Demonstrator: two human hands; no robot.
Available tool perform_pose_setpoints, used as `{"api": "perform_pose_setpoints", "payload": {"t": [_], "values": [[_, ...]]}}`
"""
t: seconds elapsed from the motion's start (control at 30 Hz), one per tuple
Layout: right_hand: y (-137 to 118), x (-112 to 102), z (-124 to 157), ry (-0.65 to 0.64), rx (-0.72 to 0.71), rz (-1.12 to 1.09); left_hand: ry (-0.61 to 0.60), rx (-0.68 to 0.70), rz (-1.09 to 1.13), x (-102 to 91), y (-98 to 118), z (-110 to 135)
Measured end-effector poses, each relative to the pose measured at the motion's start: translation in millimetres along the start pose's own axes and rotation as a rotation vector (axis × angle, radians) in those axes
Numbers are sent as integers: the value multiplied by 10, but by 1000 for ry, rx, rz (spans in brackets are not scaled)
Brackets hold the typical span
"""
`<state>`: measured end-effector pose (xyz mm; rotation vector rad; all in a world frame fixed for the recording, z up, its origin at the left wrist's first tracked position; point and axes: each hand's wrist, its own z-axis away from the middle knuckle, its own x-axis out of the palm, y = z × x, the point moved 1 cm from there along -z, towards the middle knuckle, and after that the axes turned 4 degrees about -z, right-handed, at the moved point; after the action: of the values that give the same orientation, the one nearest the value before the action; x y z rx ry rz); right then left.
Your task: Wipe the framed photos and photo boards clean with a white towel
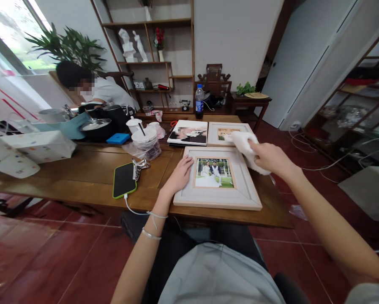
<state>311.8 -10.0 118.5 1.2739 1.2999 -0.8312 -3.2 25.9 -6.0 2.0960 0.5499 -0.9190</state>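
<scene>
A white-framed photo frame [244,192] lies flat at the near edge of the wooden table [81,177], holding a picture of a couple. My left hand [179,175] rests flat on its left border, fingers stretched out. My right hand [270,158] is closed on a white cloth [244,143] above the frame's upper right corner. Behind it lie a second framed photo [222,126] and a dark photo book [189,133].
A phone in a green case [124,179] with a cable and a metal clip [139,166] lie left of the frame. Plastic cups [146,141], pots, a water bottle [199,100] and another person [91,88] are further back. Shelves line the wall.
</scene>
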Motion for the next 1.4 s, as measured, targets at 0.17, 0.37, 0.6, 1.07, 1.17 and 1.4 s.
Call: {"api": "perform_pose_setpoints", "payload": {"t": [0.17, 0.37, 0.6, 1.07, 1.17, 1.4], "values": [[-44, 161, -25, 133, -25, 8, -11, -5, -20, 7, -8, -6], [-379, 381, -189, 71, -343, -78, -13, -6, -21, -9, -3, -2], [-347, 510, -476, 122, -233, -127, -23, -12, -26, -22, 8, -1], [-923, -290, 918, -262, -430, -188, -5, -3, -37, -9, 12, -12], [-975, -360, 993, -281, -444, -240, -13, 2, -37, -12, 6, -11], [-832, 60, 420, -177, -368, -268, -7, -8, -24, -16, 28, 1]]}}
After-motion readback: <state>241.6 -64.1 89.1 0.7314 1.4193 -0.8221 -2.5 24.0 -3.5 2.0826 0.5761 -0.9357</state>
